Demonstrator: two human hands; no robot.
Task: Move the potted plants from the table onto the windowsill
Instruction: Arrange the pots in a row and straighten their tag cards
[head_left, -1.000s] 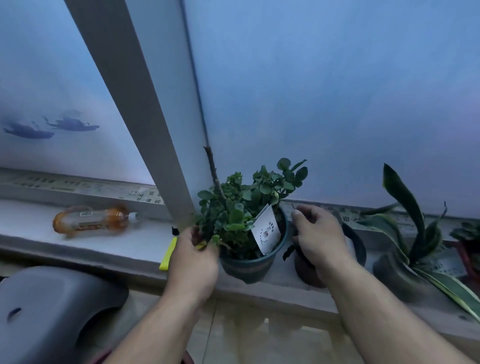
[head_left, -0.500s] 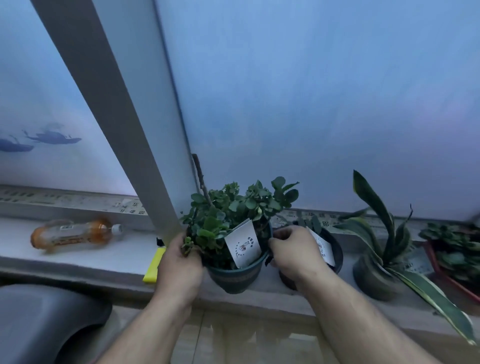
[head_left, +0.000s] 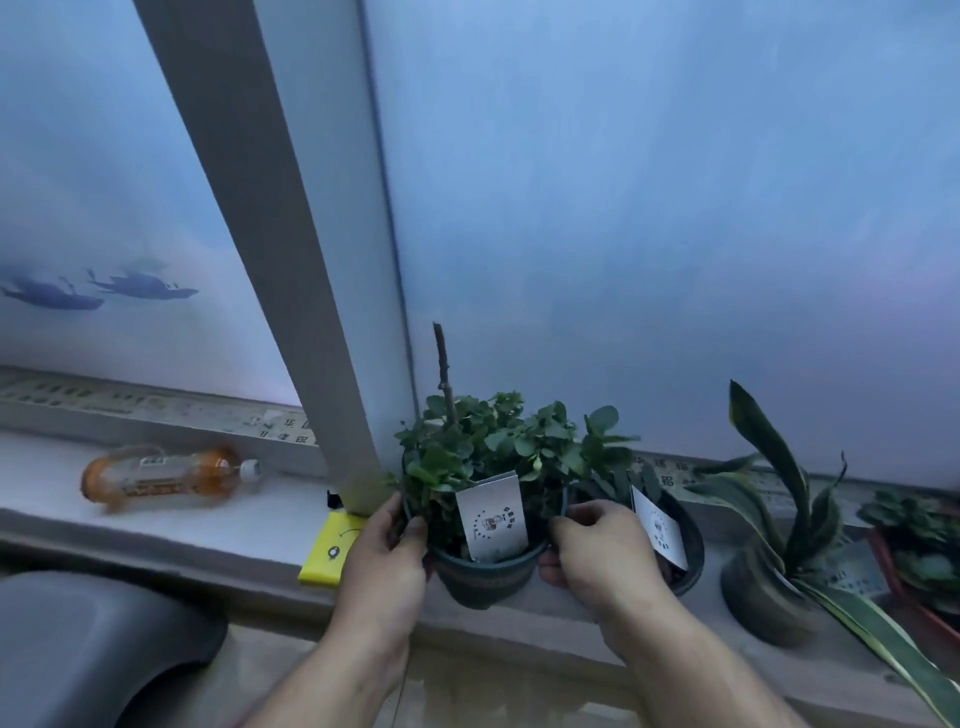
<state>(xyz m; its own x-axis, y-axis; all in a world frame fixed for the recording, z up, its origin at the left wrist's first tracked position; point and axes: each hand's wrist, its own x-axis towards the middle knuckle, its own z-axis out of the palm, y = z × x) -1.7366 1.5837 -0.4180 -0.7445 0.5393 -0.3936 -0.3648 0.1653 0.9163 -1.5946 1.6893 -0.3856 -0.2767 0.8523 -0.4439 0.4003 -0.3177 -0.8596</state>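
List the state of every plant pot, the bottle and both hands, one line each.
green pot: upright on windowsill, gripped both sides
left hand: closed on green pot's rim
right hand: closed on green pot's rim
black pot: upright, tag inside
snake plant pot: upright
bottle: lying on its side, capped

The dark green pot (head_left: 485, 574) looks like smooth plastic with a faint sheen, and a white card tag (head_left: 492, 517), matt paper with small print, stands in it. The windowsill (head_left: 171, 525) is pale, smooth stone or tile (hard to say which), dull in this dim light. On it lies a clear plastic bottle (head_left: 166, 477), glossy, with orange liquid and a printed label. The yellow packet (head_left: 330, 551) has a flat, papery finish. The window frame (head_left: 291, 249) is smooth, matt grey, and the glass (head_left: 649, 208) is frosted. The round pot (head_left: 763, 597) at right looks rough and glazed.
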